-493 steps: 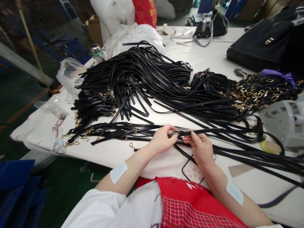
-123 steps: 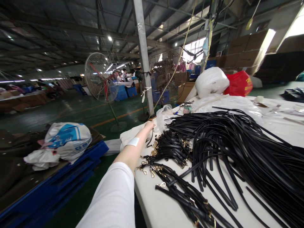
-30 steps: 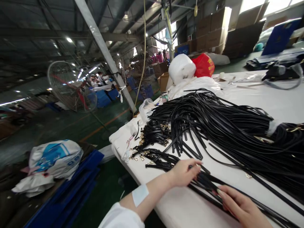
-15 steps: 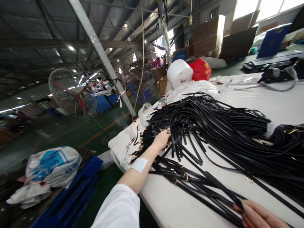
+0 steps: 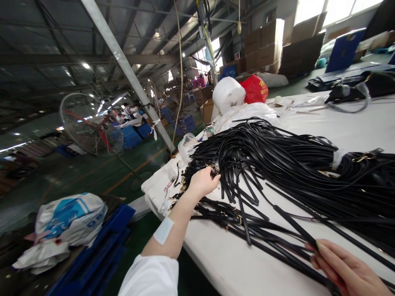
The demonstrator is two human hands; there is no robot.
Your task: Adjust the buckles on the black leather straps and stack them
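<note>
A big heap of long black straps (image 5: 277, 160) covers the white table (image 5: 364, 127). My left hand (image 5: 202, 182) reaches out to a small pile of short black straps with gold clasps (image 5: 197, 169) near the table's left edge, its fingers pinched on one of them. My right hand (image 5: 345, 271) is at the bottom right, fingers curled on a long black strap (image 5: 290, 224) that runs across the near table. More clasped straps (image 5: 228, 216) lie between the two hands.
White and red bags (image 5: 237, 92) stand at the table's far end beside a small can (image 5: 209, 129). Black bags (image 5: 352, 88) lie at the far right. Left of the table are a blue pallet with a sack (image 5: 66, 218), standing fans (image 5: 89, 123) and distant workers.
My left hand has drawn slightly back from the clasped pile, fingers pinched. The right hand has come further into view on the long strap. A strap now crosses the near bundle.
</note>
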